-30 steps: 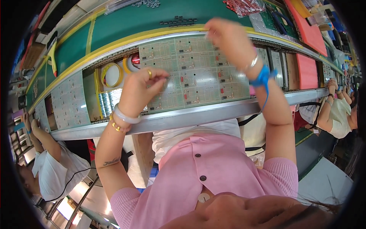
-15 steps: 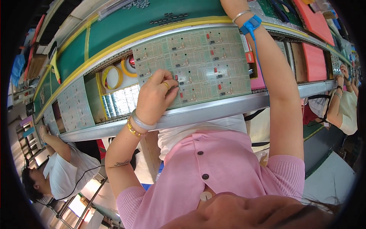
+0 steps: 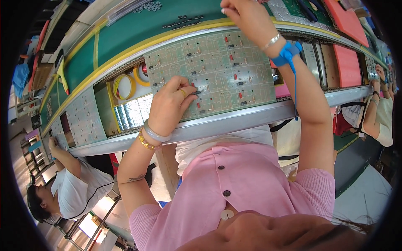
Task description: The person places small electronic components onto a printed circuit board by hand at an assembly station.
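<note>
My left hand [image 3: 173, 100] rests over the left part of a green circuit board panel [image 3: 220, 77]. Its thumb and forefinger are pinched close to the board surface, beside a small red component; anything between the fingertips is hidden or too small to name. The panel carries rows of small red and black components. Above its far right part is my right hand [image 3: 250, 21], at the top edge of the picture with its fingers bent together, partly cut off. What it holds, if anything, I cannot make out. A blue wrist strap [image 3: 288, 54] with a cord circles that wrist.
Small black components [image 3: 183, 22] lie in rows on the green bench mat [image 3: 125, 42], with grey parts [image 3: 147, 6] behind. Tape rolls [image 3: 124, 86] sit left of the panel. A metal rail [image 3: 226, 118] runs along the near side. Co-workers sit at left [image 3: 79, 184] and right [image 3: 379, 113].
My right hand has come back into view at the top, moving nearer and over the far edge of the panel. My left hand stays pinched in nearly the same place.
</note>
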Available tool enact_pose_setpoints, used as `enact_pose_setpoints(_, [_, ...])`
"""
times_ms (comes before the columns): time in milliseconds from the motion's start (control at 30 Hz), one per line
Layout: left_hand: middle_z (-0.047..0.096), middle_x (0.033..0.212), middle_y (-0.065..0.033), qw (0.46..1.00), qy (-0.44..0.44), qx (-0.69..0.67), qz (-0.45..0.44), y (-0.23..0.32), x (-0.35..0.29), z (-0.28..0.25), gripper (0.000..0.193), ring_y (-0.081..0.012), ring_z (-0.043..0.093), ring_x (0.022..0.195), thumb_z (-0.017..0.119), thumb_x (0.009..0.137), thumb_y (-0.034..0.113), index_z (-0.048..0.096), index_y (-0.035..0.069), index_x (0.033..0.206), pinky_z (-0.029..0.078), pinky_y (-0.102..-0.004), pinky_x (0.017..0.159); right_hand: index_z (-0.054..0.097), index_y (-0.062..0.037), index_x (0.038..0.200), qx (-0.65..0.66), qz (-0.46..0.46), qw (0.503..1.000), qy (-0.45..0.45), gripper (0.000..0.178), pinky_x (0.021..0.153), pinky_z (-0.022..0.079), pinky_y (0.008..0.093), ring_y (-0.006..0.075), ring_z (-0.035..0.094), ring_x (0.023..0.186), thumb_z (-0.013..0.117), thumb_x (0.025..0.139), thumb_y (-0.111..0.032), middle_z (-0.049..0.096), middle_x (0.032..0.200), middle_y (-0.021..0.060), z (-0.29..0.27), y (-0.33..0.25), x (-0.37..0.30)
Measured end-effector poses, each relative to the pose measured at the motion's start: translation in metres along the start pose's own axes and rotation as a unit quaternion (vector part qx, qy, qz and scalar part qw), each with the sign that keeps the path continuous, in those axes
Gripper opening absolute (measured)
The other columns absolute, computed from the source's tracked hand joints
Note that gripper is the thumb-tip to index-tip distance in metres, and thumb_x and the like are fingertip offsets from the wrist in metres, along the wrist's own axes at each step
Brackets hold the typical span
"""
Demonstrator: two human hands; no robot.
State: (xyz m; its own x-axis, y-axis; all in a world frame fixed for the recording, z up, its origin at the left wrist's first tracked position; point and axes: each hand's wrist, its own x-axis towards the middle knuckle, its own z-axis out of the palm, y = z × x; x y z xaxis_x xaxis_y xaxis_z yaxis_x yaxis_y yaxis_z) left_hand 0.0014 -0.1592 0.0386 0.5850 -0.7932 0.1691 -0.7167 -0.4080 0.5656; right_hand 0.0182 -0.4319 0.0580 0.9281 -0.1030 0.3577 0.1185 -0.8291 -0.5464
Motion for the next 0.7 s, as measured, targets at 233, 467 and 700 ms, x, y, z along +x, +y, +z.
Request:
enact_pose_setpoints(233, [0.065, 0.084, -0.0105, 0.990, 0.119, 0.031, -0.069, -0.079, 0.081, -0.047, 0.009, -0.0251, 0.064, 0.074, 0.070, 0.076, 0.009, 0.069, 0.006, 0.084, 0.051, -0.0327, 0.065, 0.062, -0.0017, 0.102, 0.144, 0.009, 0.984, -0.102, 0.017, 0.067, 0.052, 0.0263, 0.0138, 0.066, 0.076, 0.062, 0.086, -0.006, 0.068, 0.084, 0.0077, 0.018, -0.026, -0.049])
enact_pose_setpoints(467, [0.067, 0.085, -0.0089, 0.976, 0.157, 0.150, -0.010, -0.177, 0.164, -0.034, 0.020, -0.0237, 0.064, 0.076, 0.070, 0.080, 0.026, 0.071, 0.009, 0.090, 0.050, -0.0329, 0.073, 0.063, -0.0038, 0.098, 0.177, 0.059, 0.971, -0.149, 0.015, 0.068, 0.053, 0.0307, 0.0212, 0.067, 0.078, 0.062, 0.083, -0.005, 0.068, 0.084, 0.0108, 0.036, -0.049, -0.068])
enact_pose_setpoints(700, [0.069, 0.086, -0.0102, 0.967, 0.149, 0.198, -0.062, -0.190, 0.176, -0.030, 0.023, -0.0238, 0.066, 0.079, 0.066, 0.083, 0.029, 0.070, 0.009, 0.095, 0.050, -0.0341, 0.074, 0.063, -0.0049, 0.088, 0.145, -0.003, 0.979, -0.141, 0.011, 0.067, 0.051, 0.0388, 0.0302, 0.063, 0.077, 0.063, 0.078, -0.006, 0.064, 0.082, 0.0112, 0.051, -0.051, -0.067])
